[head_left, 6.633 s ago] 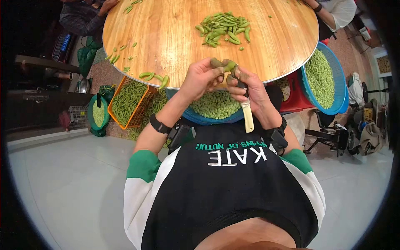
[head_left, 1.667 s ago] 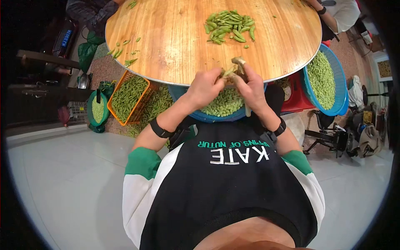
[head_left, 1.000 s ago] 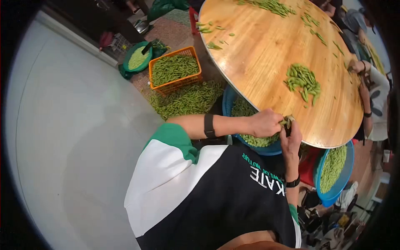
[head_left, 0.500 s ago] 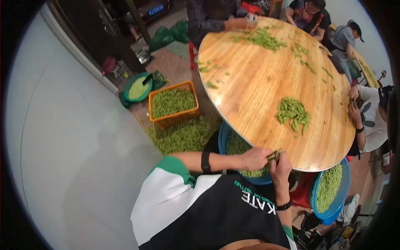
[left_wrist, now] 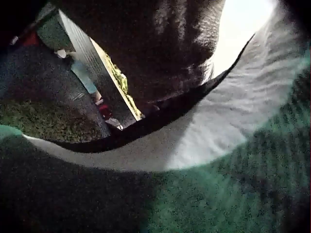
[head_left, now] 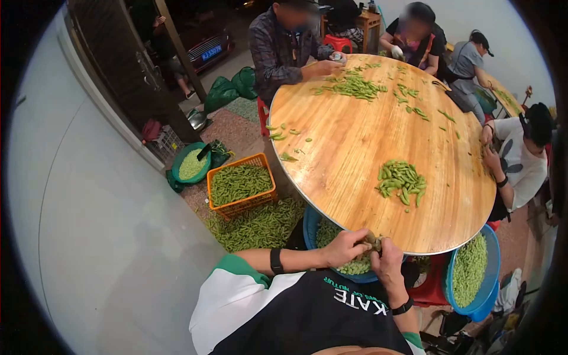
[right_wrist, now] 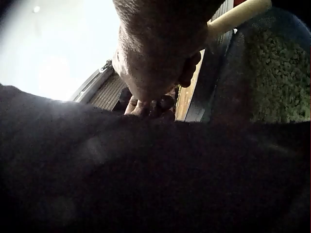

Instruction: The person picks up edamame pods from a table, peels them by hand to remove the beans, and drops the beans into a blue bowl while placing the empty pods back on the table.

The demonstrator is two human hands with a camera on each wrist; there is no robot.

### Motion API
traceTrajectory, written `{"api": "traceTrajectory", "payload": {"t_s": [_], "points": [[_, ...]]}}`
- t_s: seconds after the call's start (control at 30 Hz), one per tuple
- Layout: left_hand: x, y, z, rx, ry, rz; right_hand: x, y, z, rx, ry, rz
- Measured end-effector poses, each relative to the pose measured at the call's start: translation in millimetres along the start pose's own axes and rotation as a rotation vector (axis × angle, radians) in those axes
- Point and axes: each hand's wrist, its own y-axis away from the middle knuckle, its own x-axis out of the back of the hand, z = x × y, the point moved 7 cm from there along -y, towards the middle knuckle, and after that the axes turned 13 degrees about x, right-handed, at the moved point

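In the head view both hands meet over the near table edge. The left hand (head_left: 343, 248) has its fingers curled in a pinch on what looks like a small bean pod (head_left: 374, 241), largely covered by fingertips. Against it the right hand (head_left: 389, 259) is bent, its covered thumb beside the pod. From the right hand (right_wrist: 158, 53) a pale knife handle (right_wrist: 243, 15) sticks out in the right wrist view; the blade is hidden. Under the hands stands a blue basin (head_left: 309, 228) of shelled beans. A pile of green pods (head_left: 402, 179) lies on the table. Sleeve and forearm fill the left wrist view.
Around the round table (head_left: 349, 165) sit several people, with more pods near the far side. An orange crate (head_left: 271, 177) of pods stands at the left beside pods on the floor (head_left: 260, 225). Another blue basin (head_left: 497, 260) is at the right, a green one (head_left: 176, 168) far left.
The head view has turned toward the left and lifted, so the far side and more people show. The hands stay together at the table edge; the larger pod seen earlier between them is no longer distinct.
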Motion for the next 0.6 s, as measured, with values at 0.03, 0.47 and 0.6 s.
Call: {"api": "traceTrajectory", "payload": {"t_s": [0.03,0.47,0.6], "points": [[5,4,10,-0.127,-0.109,0.046,-1,-1,-2,-0.012,-0.002,0.004],[124,-19,68,-0.368,-1.204,0.719,-7,2,-5,-0.058,-0.383,0.000],[76,-88,61,-0.367,-0.790,0.349,-17,7,10,-0.105,-0.451,-0.029]]}}
